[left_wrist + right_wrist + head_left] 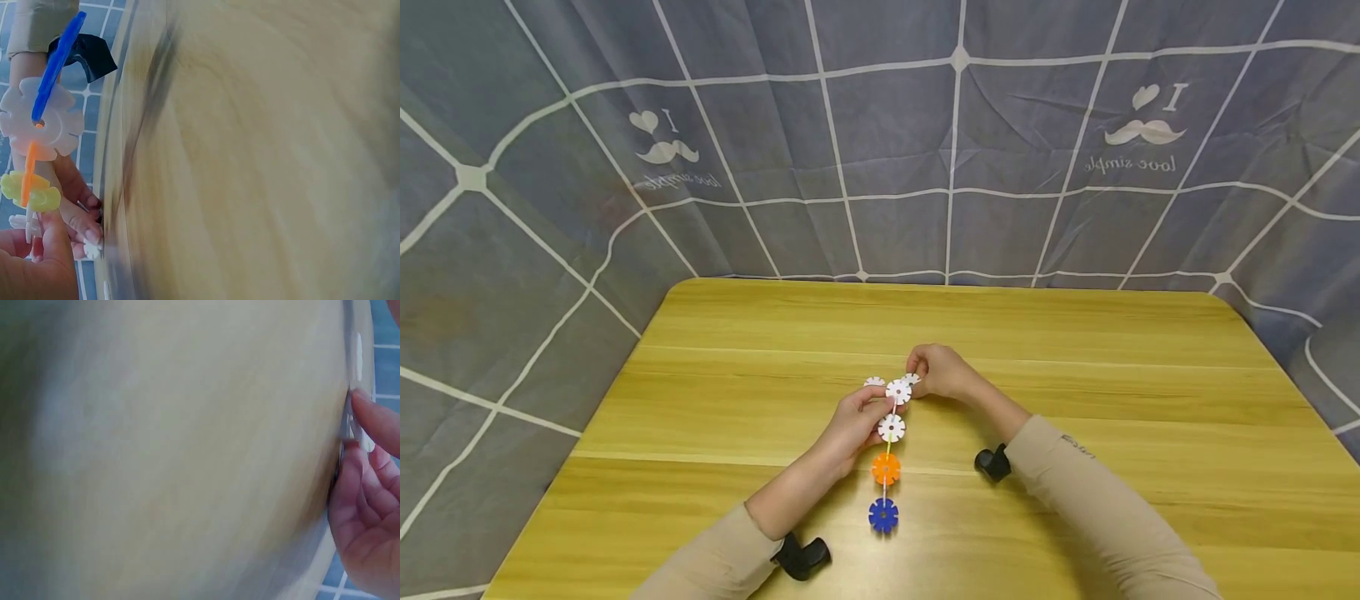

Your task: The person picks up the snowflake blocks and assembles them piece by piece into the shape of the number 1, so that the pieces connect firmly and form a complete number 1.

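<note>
My left hand (853, 423) grips a chain of notched plastic snowflake discs between thumb and fingers. Down the chain run a white disc (898, 392), another white disc (891, 428), an orange disc (886, 469) and, at the near end, a blue disc (883, 516). In the left wrist view a yellow disc (45, 199) also shows, beside the orange one. Beyond the chain, my right hand (946, 372) pinches a white disc (912, 378) at the chain's far end; its thumb and finger are around white plastic in the right wrist view. One more white disc (874, 381) shows just past the left fingers.
Both hands work over a wood-grain table (737, 350). A grey curtain (895, 150) with white lines hangs behind and beside it. Black wrist-worn devices (802, 557) sit at both sleeve cuffs.
</note>
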A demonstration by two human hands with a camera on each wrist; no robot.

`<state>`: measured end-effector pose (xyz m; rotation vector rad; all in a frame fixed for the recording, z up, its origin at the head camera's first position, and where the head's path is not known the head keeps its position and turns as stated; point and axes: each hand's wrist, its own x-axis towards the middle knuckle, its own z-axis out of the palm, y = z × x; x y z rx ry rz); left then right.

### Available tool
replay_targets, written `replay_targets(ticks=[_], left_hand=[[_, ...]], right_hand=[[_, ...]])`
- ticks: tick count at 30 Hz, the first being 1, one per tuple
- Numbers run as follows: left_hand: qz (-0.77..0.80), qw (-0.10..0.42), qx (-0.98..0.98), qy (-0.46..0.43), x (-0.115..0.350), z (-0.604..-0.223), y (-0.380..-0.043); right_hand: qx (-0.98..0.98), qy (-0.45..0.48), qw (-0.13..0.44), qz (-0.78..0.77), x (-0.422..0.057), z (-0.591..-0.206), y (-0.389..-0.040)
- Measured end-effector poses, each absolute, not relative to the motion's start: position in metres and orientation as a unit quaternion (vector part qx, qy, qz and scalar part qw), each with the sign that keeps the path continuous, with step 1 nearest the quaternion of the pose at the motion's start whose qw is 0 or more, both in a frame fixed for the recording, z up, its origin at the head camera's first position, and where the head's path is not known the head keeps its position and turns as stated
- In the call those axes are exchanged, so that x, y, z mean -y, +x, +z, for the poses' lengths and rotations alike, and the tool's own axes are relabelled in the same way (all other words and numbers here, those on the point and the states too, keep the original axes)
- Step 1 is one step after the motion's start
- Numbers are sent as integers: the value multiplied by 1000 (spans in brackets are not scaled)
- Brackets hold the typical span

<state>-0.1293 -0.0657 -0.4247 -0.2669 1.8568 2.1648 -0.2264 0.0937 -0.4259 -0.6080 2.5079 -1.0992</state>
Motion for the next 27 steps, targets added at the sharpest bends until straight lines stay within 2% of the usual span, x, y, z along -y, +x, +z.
replay_targets(ticks=[6, 11, 27], left_hand=[[752, 140, -638, -89, 64, -426, -130], [755, 142, -635, -86, 61, -426, -130], [757, 145, -634, -63, 50, -418, -132]], right_hand=[[-835, -171, 198, -484, -104, -426, -227], [-801, -157, 202, -541, -116, -421, -226], [-744, -180, 210, -609, -131, -399, -217]])
